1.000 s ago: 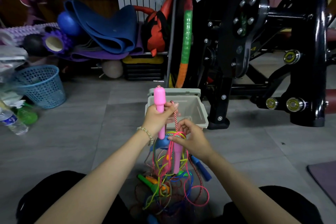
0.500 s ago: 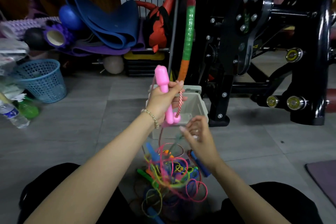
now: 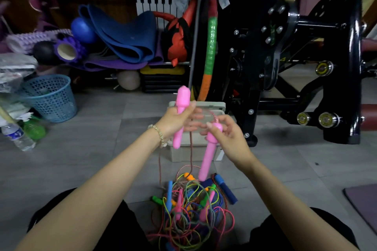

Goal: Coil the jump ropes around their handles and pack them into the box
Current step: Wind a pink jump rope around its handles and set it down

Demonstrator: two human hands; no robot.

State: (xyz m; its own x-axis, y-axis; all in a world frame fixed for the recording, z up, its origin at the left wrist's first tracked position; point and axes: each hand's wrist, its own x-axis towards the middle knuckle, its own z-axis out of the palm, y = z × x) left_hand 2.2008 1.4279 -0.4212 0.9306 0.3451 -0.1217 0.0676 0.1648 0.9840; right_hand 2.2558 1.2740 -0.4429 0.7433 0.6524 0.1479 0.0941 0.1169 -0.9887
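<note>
My left hand (image 3: 175,120) is curled tight around one pink handle (image 3: 183,98), held upright with its bulb end above the fist. My right hand (image 3: 230,138) pinches the second pink handle (image 3: 208,159) by its bulb, the shaft hanging below. Their red-and-white twisted rope (image 3: 191,149) drops beneath both hands into the tangled pile (image 3: 189,210). The beige box (image 3: 191,154) sits just beyond my hands.

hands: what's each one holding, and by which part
Left hand grips one pink handle around its middle; right hand pinches the other pink handle at its top end.
</note>
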